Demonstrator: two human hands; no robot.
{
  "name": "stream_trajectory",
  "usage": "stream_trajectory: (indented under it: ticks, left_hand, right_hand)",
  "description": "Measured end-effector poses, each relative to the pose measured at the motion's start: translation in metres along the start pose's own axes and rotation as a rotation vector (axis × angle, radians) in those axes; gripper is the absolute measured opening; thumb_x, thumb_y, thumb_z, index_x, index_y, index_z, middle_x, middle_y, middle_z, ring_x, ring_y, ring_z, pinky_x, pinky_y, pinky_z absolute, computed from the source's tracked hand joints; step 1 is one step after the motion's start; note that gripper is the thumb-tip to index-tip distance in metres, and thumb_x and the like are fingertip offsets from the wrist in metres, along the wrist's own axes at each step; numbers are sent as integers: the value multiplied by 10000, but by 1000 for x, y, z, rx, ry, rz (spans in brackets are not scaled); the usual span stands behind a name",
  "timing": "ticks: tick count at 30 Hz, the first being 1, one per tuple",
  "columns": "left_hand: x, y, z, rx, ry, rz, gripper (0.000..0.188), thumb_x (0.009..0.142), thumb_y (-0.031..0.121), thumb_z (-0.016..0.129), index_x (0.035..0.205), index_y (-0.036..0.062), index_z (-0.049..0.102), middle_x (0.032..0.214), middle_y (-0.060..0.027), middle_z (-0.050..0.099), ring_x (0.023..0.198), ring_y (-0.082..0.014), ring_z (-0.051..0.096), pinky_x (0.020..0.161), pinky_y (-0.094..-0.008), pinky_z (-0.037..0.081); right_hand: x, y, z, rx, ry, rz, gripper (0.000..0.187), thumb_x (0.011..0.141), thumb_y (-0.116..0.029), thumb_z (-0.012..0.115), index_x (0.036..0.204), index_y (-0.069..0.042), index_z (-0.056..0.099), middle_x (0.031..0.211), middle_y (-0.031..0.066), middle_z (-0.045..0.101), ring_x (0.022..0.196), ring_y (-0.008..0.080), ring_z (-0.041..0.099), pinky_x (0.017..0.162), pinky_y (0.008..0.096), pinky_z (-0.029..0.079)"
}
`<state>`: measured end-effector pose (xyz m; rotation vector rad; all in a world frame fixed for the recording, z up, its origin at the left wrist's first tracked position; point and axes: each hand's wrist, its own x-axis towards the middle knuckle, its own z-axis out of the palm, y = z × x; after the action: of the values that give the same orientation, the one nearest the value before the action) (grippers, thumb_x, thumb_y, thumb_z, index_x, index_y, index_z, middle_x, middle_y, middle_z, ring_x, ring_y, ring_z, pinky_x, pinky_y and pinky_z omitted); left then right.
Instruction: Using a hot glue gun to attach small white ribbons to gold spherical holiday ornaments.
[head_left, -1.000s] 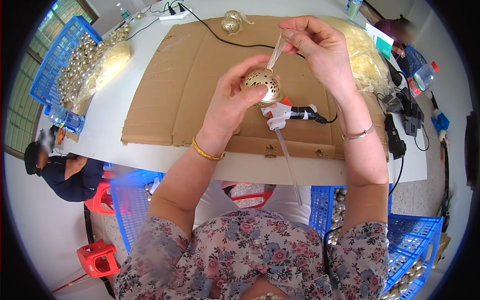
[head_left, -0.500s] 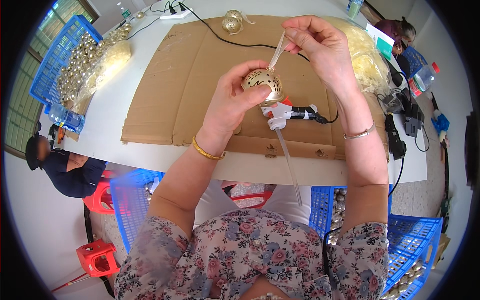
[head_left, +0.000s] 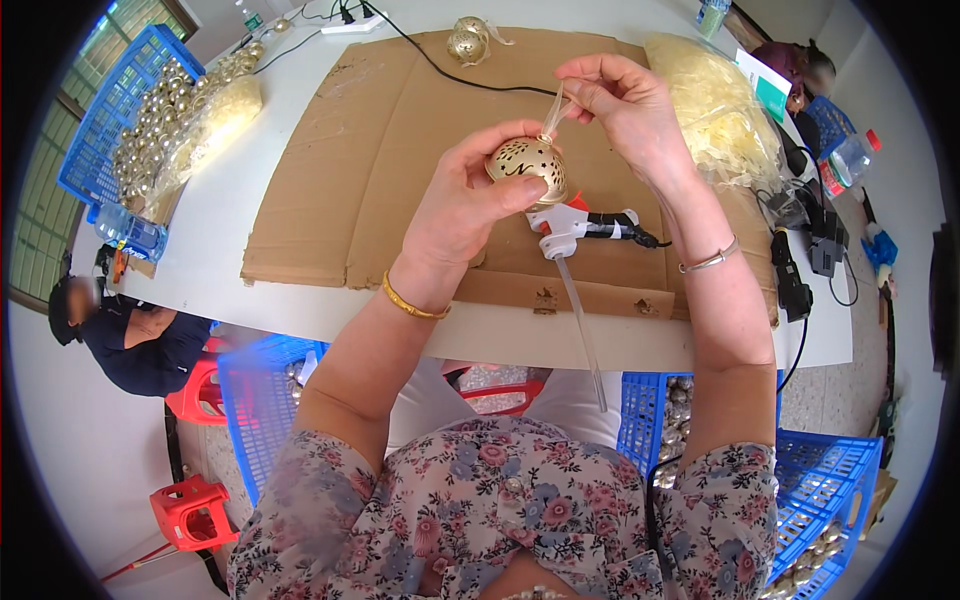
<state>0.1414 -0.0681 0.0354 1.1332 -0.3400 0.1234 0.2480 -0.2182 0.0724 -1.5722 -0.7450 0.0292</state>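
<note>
My left hand [head_left: 462,192] is closed round a gold ball ornament [head_left: 528,170] with small cut-out holes. From the top of the ornament rises a pale sheer ribbon loop [head_left: 552,112], its upper end pinched between the thumb and fingers of my right hand [head_left: 630,105]. Just beneath the ornament, a white glue gun [head_left: 560,232] lies on the cardboard sheet [head_left: 340,180], a clear glue stick [head_left: 580,330] jutting from it past the table's near edge. Two more gold ornaments [head_left: 467,45] rest at the cardboard's far side.
A blue crate [head_left: 95,110] spills gold balls at the left, beside a plastic bottle [head_left: 130,232]. A bag of pale ribbons [head_left: 715,115] lies at the right. A black cable [head_left: 430,62] crosses the cardboard. Black adapters [head_left: 825,240] sit at the right edge. One person [head_left: 140,340] sits at left.
My right hand has dropped slightly and shifted left, nearer the ornament, and the ribbon loop stands more upright. The ornament has turned a little in my left hand.
</note>
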Motion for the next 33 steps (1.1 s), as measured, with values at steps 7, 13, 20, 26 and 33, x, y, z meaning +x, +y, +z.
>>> stream_trajectory:
  ticks: [7, 13, 20, 26, 33]
  left_hand:
    - [1, -2, -2, -45, 14, 3, 465, 689, 37, 677, 1113, -4, 489, 1019, -110, 581, 890, -161, 579, 793, -290, 486]
    - [0, -2, -4, -13, 6, -16, 463, 671, 38, 699, 1086, 8, 496, 983, -77, 570, 874, -141, 571, 776, -269, 483]
    - [-1, -4, -4, -17, -3, 23, 477, 655, 42, 734, 1076, 3, 514, 948, -56, 579, 846, -129, 573, 752, -257, 485]
    - [-1, 0, -4, -52, 51, -19, 490, 666, 52, 738, 1100, -19, 521, 936, -60, 600, 846, -132, 583, 755, -264, 488]
    - [-1, 0, -7, -79, 10, -7, 519, 659, 85, 762, 1102, -20, 513, 979, -61, 590, 854, -134, 584, 759, -266, 494]
  right_hand:
    - [0, -1, -1, -8, 7, -10, 135, 852, -41, 541, 961, -15, 615, 813, 34, 609, 703, 74, 539, 632, 206, 448]
    - [-1, 1, 0, -11, 0, -11, 125, 851, -31, 540, 950, -7, 613, 808, 27, 606, 699, 72, 539, 635, 207, 452]
    - [-2, 7, 5, -73, -45, 37, 119, 854, -29, 539, 943, -7, 615, 788, 13, 597, 677, 63, 526, 627, 198, 454]
    - [0, 5, 2, -25, 1, 30, 134, 857, -49, 542, 960, -15, 620, 777, 2, 589, 656, 52, 507, 624, 194, 440]
    - [2, 1, -8, 38, -28, -15, 162, 853, -56, 549, 994, -17, 618, 804, 1, 592, 660, 50, 508, 630, 185, 430]
